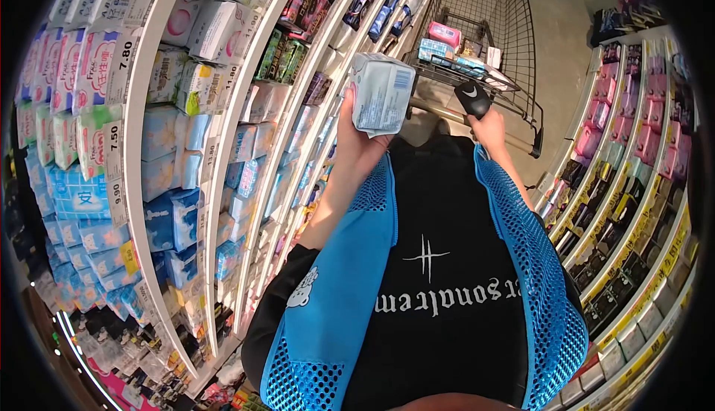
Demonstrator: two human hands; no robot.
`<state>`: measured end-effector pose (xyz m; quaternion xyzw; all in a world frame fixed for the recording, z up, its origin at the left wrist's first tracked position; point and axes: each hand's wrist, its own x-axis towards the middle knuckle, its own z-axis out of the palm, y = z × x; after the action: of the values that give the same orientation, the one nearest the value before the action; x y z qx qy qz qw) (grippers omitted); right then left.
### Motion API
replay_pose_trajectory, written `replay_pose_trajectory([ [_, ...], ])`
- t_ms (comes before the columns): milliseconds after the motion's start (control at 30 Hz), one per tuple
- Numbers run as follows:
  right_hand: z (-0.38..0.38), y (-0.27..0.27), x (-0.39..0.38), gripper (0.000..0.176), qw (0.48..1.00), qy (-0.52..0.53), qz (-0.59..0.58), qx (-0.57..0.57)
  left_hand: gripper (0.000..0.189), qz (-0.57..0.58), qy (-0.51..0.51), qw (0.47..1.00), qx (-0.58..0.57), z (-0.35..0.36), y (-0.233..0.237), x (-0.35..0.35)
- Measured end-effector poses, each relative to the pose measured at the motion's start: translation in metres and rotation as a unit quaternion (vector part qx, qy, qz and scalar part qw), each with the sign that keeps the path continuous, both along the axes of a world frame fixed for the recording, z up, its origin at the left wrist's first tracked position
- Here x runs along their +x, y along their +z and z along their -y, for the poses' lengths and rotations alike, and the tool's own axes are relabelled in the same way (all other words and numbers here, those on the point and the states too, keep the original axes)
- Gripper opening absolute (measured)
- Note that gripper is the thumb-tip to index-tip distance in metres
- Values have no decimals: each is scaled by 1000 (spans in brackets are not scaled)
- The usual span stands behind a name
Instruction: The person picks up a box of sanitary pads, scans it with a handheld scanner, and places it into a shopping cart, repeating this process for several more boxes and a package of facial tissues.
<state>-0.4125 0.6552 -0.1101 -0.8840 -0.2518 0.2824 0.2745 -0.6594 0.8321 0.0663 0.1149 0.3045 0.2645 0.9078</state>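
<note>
Raised in front of my chest, my left hand [361, 143] is closed around a pale grey-blue packet of sanitary pads [381, 97], with a barcode on the side facing me. To its right, my right hand [488, 129] is wrapped round the black handle grip [471, 100] of a shopping cart [523, 20]. Inside the cart lie a pink packet [445, 34], a light blue packet [435, 51] and other small packs. The held packet is near the shelves on my left, above the cart's near end.
A tall shelf [149, 113] on my left carries rows of soft packets with price strips along its edges. Another stocked shelf [633, 150] curves along the right. The grey floor [564, 9] shows between the cart and the right-hand shelf.
</note>
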Motion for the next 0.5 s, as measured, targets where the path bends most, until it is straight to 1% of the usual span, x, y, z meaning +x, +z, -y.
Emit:
replay_pose_trajectory([
  [133, -4, 12, 2, 37, 1000, 14, -5, -19, 61, 51, -14, 998, -39, -4, -14, -1],
  [167, -2, 14, 1, 37, 1000, 18, -10, -22, 60, 49, -21, 998, -37, -4, -16, -2],
  [267, -3, 30, -1, 35, 999, 44, -20, 22, 57, 44, -35, 998, -28, -10, -10, -3],
  [300, -5, 41, -3, 34, 997, 67, 11, 44, 55, 39, -38, 998, -25, -12, -6, -3],
  [333, -6, 51, -4, 35, 993, 86, 17, 73, 54, 33, -41, 998, -22, -13, -4, -4],
  [400, -9, 72, -7, 35, 984, 123, 27, 129, 54, -4, -26, 1000, 12, -22, -14, -2],
  [500, -25, 140, -19, 36, 973, 151, -144, 95, 53, -49, -21, 998, 29, -36, -34, -4],
])
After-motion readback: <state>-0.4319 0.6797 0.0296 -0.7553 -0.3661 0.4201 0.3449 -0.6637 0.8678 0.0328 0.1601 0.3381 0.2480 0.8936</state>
